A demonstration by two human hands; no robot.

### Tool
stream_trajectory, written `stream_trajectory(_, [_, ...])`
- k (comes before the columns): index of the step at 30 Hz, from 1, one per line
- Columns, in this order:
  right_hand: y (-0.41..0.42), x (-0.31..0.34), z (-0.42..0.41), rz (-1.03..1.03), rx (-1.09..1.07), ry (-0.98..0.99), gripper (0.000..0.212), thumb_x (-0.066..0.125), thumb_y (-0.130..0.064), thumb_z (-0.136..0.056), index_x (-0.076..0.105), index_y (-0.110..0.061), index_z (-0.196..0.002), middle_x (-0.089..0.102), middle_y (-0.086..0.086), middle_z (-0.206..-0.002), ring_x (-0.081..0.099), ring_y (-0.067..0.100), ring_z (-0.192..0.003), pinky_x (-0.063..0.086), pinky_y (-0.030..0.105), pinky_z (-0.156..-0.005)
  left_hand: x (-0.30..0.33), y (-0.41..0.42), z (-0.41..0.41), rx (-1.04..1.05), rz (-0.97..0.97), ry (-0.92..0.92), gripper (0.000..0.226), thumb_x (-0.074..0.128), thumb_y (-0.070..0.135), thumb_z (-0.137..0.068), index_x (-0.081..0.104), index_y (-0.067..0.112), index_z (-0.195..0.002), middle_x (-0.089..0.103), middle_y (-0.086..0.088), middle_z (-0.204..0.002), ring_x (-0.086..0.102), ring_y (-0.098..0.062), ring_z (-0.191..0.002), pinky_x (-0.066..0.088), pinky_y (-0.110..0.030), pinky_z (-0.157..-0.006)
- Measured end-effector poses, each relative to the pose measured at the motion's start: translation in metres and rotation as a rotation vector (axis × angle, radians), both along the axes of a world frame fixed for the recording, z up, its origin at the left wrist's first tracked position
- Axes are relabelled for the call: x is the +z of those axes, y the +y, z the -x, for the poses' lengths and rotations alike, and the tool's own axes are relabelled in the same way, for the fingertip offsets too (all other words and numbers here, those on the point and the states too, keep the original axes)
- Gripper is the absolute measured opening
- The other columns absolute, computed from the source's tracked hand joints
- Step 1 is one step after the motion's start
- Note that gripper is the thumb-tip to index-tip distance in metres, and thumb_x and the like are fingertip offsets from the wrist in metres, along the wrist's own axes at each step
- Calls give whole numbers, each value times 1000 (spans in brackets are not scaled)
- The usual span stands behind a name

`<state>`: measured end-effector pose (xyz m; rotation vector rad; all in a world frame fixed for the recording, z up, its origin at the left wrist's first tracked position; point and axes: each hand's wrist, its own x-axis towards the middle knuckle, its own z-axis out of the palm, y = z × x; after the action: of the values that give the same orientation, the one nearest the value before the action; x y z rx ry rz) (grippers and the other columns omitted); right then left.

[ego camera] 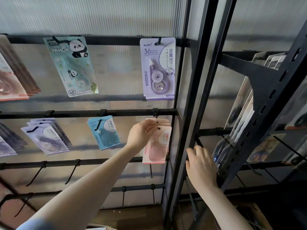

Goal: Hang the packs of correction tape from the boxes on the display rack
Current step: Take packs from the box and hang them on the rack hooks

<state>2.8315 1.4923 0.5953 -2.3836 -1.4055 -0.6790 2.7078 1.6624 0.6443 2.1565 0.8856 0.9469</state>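
Observation:
Several pink packs of correction tape (157, 146) hang on a black hook (156, 116) at the right end of the display rack's middle bar (129, 112). My left hand (141, 133) grips the top left corner of the front pink pack, fingers curled over its edge by the hang hole. My right hand (201, 165) rests with relaxed fingers against the rack's black upright post (187, 113), holding nothing. The boxes are out of sight.
More packs hang nearby: blue (104, 132) and lilac (46, 138) on the same bar, a panda pack (71, 65) and a purple one (158, 68) above. Bare hooks (71, 171) stick out below. A second black shelf frame (265, 105) with carded goods stands right.

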Motion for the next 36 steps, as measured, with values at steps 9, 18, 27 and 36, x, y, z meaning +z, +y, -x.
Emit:
stream_trajectory(9, [1, -4, -3, 10, 14, -5, 40, 88, -4, -51, 70, -4, -87, 66, 17, -83, 65, 31, -72, 54, 36, -57, -3, 4, -5, 28, -4, 9, 17, 60, 18, -90, 65, 12, -105, 66, 2, -102, 57, -6, -86, 43, -8, -68])
stream_trajectory(18, [3, -4, -2, 24, 20, -8, 41, 87, -5, -52, 70, -3, -90, 66, 19, -85, 64, 34, -74, 54, 39, -59, -1, 1, -7, 94, -137, 63, 18, 57, 20, -91, 67, 14, -105, 68, -2, -106, 61, -18, -94, 47, -25, -75])
stream_trajectory(27, [3, -3, -2, 42, 31, 6, 41, 87, -7, -51, 70, -4, -88, 65, 17, -84, 64, 32, -74, 54, 37, -59, -5, 9, -3, 12, -142, 96, 20, 48, 12, -96, 64, 13, -108, 65, -4, -110, 59, -17, -96, 44, -15, -70])
stream_trajectory(36, [5, -6, 0, 42, 42, 20, 41, 86, -8, -53, 70, -4, -90, 64, 17, -84, 63, 33, -74, 53, 39, -60, -13, 6, 14, 111, -178, 105, 29, 59, 20, -90, 60, 23, -119, 55, 0, -118, 56, -16, -100, 51, -27, -83])
